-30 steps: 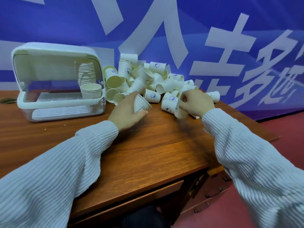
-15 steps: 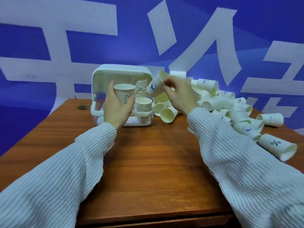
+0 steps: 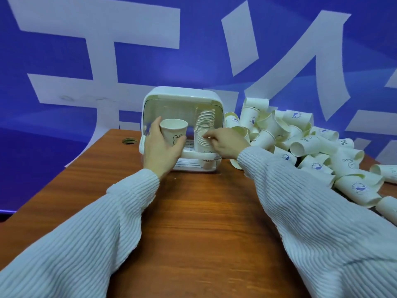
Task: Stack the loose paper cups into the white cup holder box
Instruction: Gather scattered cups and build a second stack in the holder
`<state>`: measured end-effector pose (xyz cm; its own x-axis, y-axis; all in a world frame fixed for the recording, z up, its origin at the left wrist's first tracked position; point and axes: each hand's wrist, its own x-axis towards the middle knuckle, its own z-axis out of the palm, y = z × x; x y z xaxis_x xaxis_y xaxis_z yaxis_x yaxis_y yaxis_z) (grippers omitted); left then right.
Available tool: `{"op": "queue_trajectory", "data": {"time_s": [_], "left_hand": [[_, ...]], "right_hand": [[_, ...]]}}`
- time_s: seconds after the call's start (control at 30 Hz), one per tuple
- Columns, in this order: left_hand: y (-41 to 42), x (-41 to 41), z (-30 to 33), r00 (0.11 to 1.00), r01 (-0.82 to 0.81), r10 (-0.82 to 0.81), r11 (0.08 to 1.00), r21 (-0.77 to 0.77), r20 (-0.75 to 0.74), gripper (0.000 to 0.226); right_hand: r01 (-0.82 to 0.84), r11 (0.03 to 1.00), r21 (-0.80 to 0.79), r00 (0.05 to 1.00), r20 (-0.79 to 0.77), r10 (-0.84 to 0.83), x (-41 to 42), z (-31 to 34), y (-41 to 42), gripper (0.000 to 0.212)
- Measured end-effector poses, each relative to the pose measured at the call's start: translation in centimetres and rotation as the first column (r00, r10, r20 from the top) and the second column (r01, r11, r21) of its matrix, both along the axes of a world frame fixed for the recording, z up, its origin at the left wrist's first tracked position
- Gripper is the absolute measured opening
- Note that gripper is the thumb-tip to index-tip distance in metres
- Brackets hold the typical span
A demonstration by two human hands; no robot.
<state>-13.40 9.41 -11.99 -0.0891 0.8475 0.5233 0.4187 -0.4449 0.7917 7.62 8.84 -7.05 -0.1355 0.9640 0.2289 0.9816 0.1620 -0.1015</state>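
Centre frame, the left hand point(image 3: 160, 149) grips an upright paper cup point(image 3: 173, 132) before the white cup holder box point(image 3: 182, 97). The right hand point(image 3: 227, 145) pinches the rim of the short stack point(image 3: 203, 143) inside, apparently seating a cup. Next, the held cup needs nesting there. The loose pile point(image 3: 311, 147) waits at right.

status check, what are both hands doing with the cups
Left hand grips an upright cup before the white cup holder box. Right hand at the short stack inside. Nothing blocking.
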Motion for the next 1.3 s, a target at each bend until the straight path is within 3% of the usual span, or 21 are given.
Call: {"op": "queue_trajectory", "data": {"time_s": [0.1, 0.2, 0.3, 0.43, 0.6, 0.7, 0.93, 1.13, 1.23, 1.3], "left_hand": [[0.1, 0.8, 0.0, 1.0, 0.025, -0.025, 1.0, 0.002, 0.011, 0.086], [0.3, 1.6, 0.1, 0.998, 0.063, -0.063, 0.998, 0.018, 0.009, 0.087], [0.4, 2.8, 0.9, 0.996, 0.089, -0.09, 0.995, 0.033, 0.027, 0.085], [1.0, 4.6, 2.7, 0.992, 0.096, -0.101, 0.992, 0.076, 0.071, 0.08], [2.4, 7.3, 4.0, 0.991, 0.137, -0.136, 0.984, 0.114, -0.012, 0.076], [3.1, 8.4, 4.0, 0.974, 0.188, -0.177, 0.98, 0.071, -0.138, 0.081], [3.9, 9.4, 2.5, 0.842, 0.067, -0.163, 0.978, -0.2, -0.515, 0.073], [3.8, 9.1, 1.8, 0.78, 0.018, -0.168, 0.969, -0.247, -0.603, 0.058], [3.9, 9.0, 2.0, 0.764, 0.03, -0.203, 0.959, -0.28, -0.612, 0.065], [3.8, 8.9, 1.5, 0.791, 0.03, -0.13, 0.984, -0.174, -0.598, 0.066]], "right_hand": [[-0.028, 1.0, -0.003, 0.997, 0.074, 0.029, -0.1, -1.5, -0.3, 0.041], [-0.046, 0.999, 0.015, 0.999, 0.023, 0.046, 0.2, -1.9, -0.3, 0.042], [-0.059, 0.996, 0.062, 0.985, -0.157, 0.068, 0.5, -2.0, -0.6, 0.052], [0.063, 0.971, 0.23, 0.921, -0.389, 0.032, 1.5, -2.4, -1.6, 0.052], [0.129, 0.941, 0.314, 0.896, -0.443, 0.026, 3.9, -2.3, -2.7, 0.042], [0.146, 0.94, 0.307, 0.888, -0.459, 0.012, 5.3, -2.6, -3.5, 0.04], [0.188, 0.94, 0.284, 0.878, -0.477, -0.031, 8.0, -3.5, -4.3, 0.042], [0.23, 0.945, 0.233, 0.893, -0.437, -0.11, 8.7, -4.5, -4.5, 0.043], [0.269, 0.947, 0.174, 0.934, -0.287, -0.213, 9.4, -5.7, -4.2, 0.039], [0.276, 0.953, 0.122, 0.954, -0.157, -0.256, 9.9, -6.4, -4.0, 0.036]]}}
